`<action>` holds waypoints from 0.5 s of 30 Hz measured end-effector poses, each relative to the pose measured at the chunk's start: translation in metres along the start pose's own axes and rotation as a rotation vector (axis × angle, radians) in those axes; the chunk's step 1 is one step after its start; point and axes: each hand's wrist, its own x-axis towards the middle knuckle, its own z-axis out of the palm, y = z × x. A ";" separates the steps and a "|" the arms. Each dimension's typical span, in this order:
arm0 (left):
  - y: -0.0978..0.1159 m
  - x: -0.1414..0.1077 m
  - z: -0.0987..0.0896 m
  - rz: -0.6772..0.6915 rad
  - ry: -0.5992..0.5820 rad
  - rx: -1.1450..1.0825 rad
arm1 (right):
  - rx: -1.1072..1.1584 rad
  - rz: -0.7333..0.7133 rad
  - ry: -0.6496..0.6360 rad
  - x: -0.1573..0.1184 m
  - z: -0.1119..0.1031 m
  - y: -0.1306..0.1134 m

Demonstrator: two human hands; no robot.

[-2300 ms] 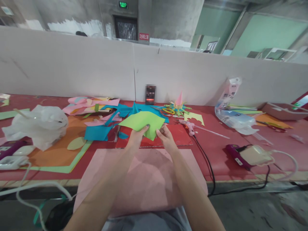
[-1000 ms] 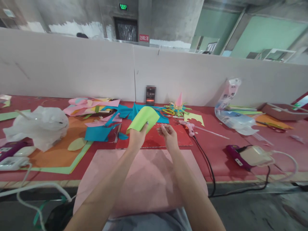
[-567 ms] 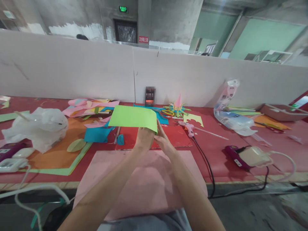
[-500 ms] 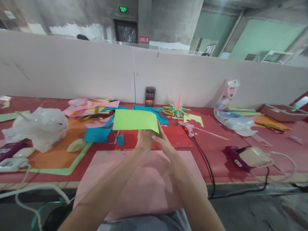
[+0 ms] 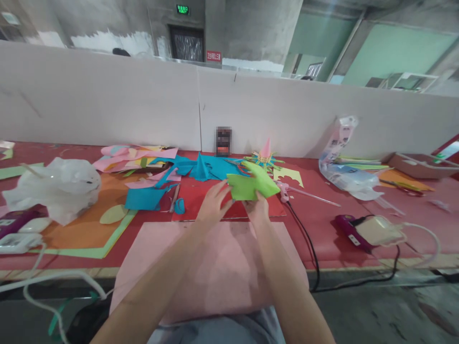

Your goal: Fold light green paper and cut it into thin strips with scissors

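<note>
A bright green sheet of paper (image 5: 244, 187) is bent in the air above a red board (image 5: 193, 203). My right hand (image 5: 257, 208) grips its lower edge from beneath, with the thumb on the near side. My left hand (image 5: 213, 204) is at the sheet's left edge, thumb and fingers apart. Its fingertips are close to the paper; whether they touch it I cannot tell. Behind the sheet lie blue paper pieces (image 5: 201, 168), one a pointed cone shape. A pink cone on a ring of coloured sticks (image 5: 265, 155) stands behind to the right.
A pink glue gun (image 5: 283, 191) lies right of the board, its black cord running off the front edge. Farther right are a purple power strip (image 5: 353, 234) and a plastic packet (image 5: 344, 177). A white plastic bag (image 5: 60, 188) and paper scraps (image 5: 132, 160) are at left.
The green sheet has moved right and become more bent. My left hand has shifted from beneath it to its left edge. My right hand has moved right, now under the lower edge.
</note>
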 end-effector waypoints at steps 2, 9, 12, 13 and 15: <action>-0.010 0.002 -0.004 -0.162 0.136 -0.176 | 0.013 0.023 0.005 0.000 -0.002 0.000; -0.035 0.007 0.001 -0.647 0.157 -0.718 | -0.145 -0.009 -0.050 -0.011 0.007 0.004; -0.036 0.006 0.005 -0.679 0.069 -0.796 | -0.157 0.019 -0.057 -0.016 0.011 0.002; -0.035 0.006 0.005 -0.677 0.052 -0.801 | -0.172 0.019 -0.064 -0.017 0.012 0.002; -0.034 0.005 0.004 -0.660 0.048 -0.783 | -0.218 0.010 -0.096 -0.020 0.013 0.002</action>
